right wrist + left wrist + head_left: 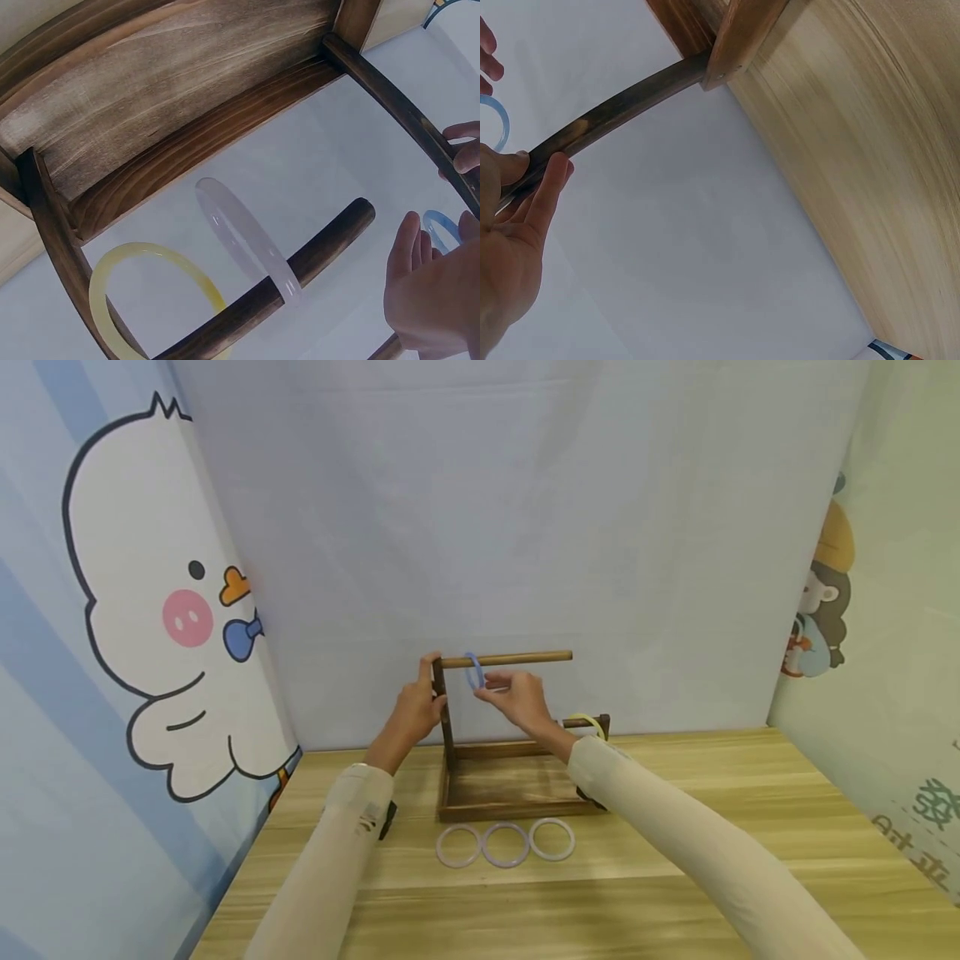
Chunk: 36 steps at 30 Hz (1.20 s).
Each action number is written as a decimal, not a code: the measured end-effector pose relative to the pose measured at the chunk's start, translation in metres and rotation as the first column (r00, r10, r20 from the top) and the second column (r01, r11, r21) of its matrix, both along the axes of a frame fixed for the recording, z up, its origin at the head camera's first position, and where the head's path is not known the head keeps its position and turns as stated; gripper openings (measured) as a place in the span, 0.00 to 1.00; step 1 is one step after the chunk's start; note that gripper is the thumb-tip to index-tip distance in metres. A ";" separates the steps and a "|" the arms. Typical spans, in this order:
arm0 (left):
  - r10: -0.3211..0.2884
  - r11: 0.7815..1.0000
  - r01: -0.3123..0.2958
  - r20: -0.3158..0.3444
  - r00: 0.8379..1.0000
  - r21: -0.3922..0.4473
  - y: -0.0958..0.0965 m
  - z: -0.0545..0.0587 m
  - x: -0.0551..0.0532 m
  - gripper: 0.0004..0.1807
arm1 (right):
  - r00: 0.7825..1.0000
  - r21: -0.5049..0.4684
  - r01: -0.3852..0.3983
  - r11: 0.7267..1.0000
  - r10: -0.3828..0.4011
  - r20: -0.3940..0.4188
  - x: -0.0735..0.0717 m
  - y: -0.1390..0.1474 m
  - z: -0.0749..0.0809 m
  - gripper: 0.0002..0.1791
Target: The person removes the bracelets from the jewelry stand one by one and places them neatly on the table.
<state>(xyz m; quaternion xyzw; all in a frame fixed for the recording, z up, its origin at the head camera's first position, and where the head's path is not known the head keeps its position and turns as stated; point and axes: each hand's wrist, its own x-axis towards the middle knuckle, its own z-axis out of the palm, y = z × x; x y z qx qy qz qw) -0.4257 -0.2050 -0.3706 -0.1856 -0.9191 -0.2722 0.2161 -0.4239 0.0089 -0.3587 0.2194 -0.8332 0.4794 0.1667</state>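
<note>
My left hand [416, 710] grips the dark upright post [622, 105] of a wooden rack, high up near the top rod [525, 657]. In the left wrist view the thumb lies on one side of the post and fingers on the other. A blue bangle [471, 672] encircles the top rod close to the post. My right hand [521, 700] pinches its lower edge between thumb and fingers. On the shorter, lower rod [330, 240] of the rack are a pale lilac bangle [244, 232] and a yellow bangle [101, 300].
Three pale bangles [506, 846] lie in a row on the wood-grain table [637, 893] before the rack's tray base [517, 814]. A plain pale cloth [525, 510] hangs behind, with a printed cartoon curtain [142, 610] at left.
</note>
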 end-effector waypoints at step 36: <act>-0.015 1.000 0.016 -0.022 1.000 0.010 0.001 0.001 0.002 0.41 | 0.996 -0.020 -0.007 1.000 0.009 0.087 0.008 0.026 0.019 0.15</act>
